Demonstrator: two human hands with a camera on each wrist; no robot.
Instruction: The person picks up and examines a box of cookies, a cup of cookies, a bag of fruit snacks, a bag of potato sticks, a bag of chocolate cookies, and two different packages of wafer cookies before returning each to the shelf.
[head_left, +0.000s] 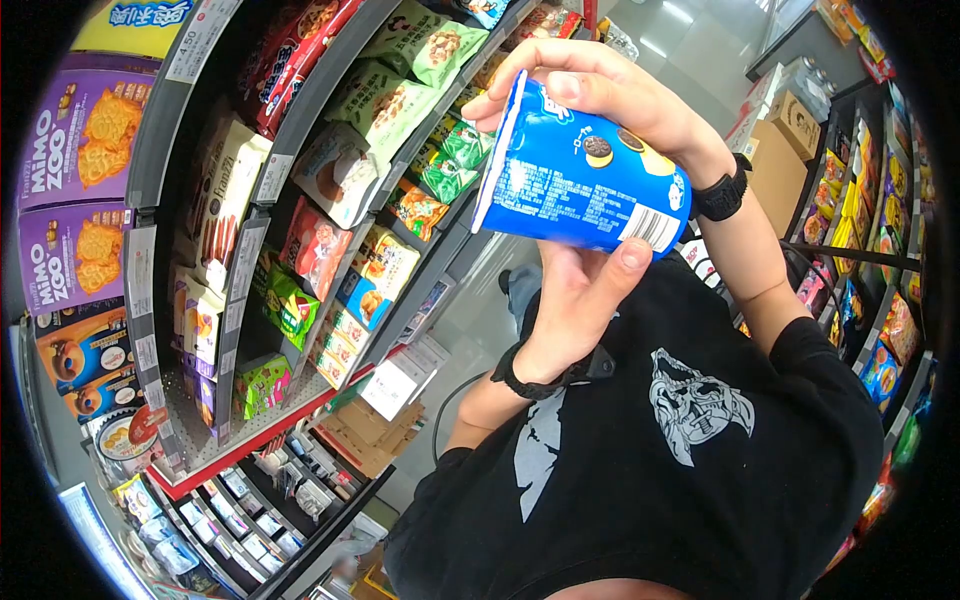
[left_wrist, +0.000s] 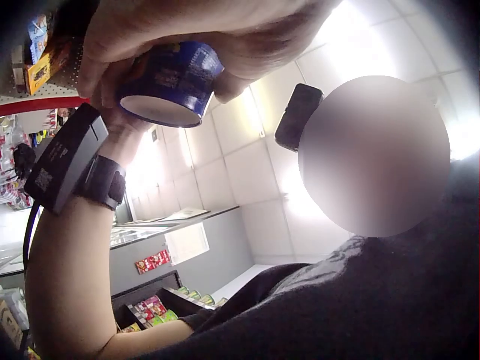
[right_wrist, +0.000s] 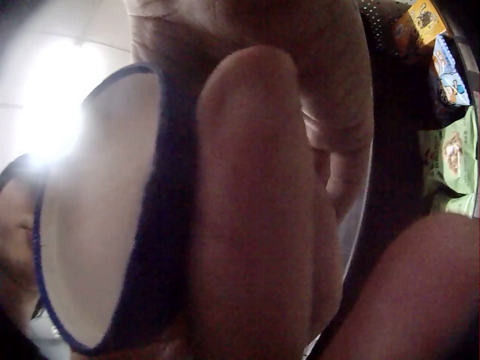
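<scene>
A blue tub of sandwich cookies (head_left: 560, 185) lies tilted on its side between the two hands in the head view, its white-edged lid facing left and a barcode near its base. From below, the left hand (head_left: 572, 300) grips it, thumb on the printed side and fingers hidden behind. The right hand (head_left: 625, 95) holds it from above, thumb near the lid end and fingers reaching past the lid rim. In the left wrist view, the pale base of the tub (left_wrist: 161, 110) shows under a hand; the right wrist view shows this base (right_wrist: 105, 210) close beside a finger.
Shelves of bagged snacks (head_left: 385, 105) stand to the left, with purple cookie boxes (head_left: 75, 250) at the far left. Another snack rack (head_left: 880, 260) runs along the right. Cardboard boxes (head_left: 785, 150) stand at the upper right. Flattened cardboard (head_left: 370, 430) lies below the left shelf.
</scene>
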